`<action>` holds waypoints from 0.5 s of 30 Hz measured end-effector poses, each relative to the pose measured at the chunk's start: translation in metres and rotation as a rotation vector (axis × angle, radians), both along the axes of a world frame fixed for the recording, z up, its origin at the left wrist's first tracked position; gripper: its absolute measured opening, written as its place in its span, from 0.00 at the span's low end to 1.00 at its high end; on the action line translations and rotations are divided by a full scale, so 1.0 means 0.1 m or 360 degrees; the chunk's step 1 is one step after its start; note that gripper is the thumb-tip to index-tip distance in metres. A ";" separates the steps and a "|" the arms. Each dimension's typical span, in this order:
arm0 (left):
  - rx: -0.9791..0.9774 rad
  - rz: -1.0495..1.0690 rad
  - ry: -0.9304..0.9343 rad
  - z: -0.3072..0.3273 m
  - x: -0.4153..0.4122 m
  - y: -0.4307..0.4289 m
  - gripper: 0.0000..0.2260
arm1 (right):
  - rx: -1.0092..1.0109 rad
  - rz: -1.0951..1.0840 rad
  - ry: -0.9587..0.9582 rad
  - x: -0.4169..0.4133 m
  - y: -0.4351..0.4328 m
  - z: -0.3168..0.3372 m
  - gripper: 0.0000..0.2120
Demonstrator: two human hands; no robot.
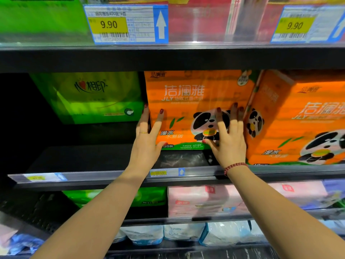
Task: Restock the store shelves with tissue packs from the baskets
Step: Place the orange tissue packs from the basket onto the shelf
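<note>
Both forearms reach up to the dark shelf (pixel 84 161), with the left hand (pixel 147 139) and right hand (pixel 230 141) pressed flat, fingers straight and spread, against the upright orange tissue pack (pixel 186 94). It stands between a green pack (pixel 89 98) and another orange pack (pixel 298 118).

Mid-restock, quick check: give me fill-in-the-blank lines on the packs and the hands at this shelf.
1. The pressed pack under the left hand and right hand is coloured ____.
2. The neighbour pack on its left side is coloured ____.
3. The bead bracelet circles the ____ wrist.
Missing words: orange; green; right.
</note>
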State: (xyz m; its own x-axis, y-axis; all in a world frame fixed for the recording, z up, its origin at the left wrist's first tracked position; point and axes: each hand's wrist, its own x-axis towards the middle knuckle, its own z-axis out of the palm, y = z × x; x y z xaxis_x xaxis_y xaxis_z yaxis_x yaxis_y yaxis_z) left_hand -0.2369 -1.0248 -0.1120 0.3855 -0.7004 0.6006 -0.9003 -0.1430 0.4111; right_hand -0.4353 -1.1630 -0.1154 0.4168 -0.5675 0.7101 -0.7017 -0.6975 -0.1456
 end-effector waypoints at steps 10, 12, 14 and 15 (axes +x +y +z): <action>0.0043 -0.0053 0.0035 0.00 0.02 -0.01 0.53 | 0.0101 -0.0018 -0.0032 0.03 0.00 0.01 0.34; 0.0068 -0.0061 0.0026 0.02 0.01 0.00 0.53 | 0.0169 -0.0064 0.0056 0.02 0.03 0.05 0.38; 0.0120 -0.0061 0.0028 0.05 0.01 0.03 0.51 | 0.0199 -0.0085 0.0136 -0.02 0.07 0.12 0.34; 0.0149 -0.0063 0.0027 0.07 0.00 0.05 0.50 | 0.0204 -0.0080 0.0163 -0.06 0.09 0.16 0.31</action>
State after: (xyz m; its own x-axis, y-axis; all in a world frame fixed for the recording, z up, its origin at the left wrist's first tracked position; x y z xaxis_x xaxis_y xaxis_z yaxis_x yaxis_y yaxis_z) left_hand -0.2373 -1.0199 -0.1053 0.3661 -0.7680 0.5254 -0.8990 -0.1461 0.4128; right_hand -0.4408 -1.1537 -0.0994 0.4518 -0.6728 0.5858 -0.7510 -0.6413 -0.1574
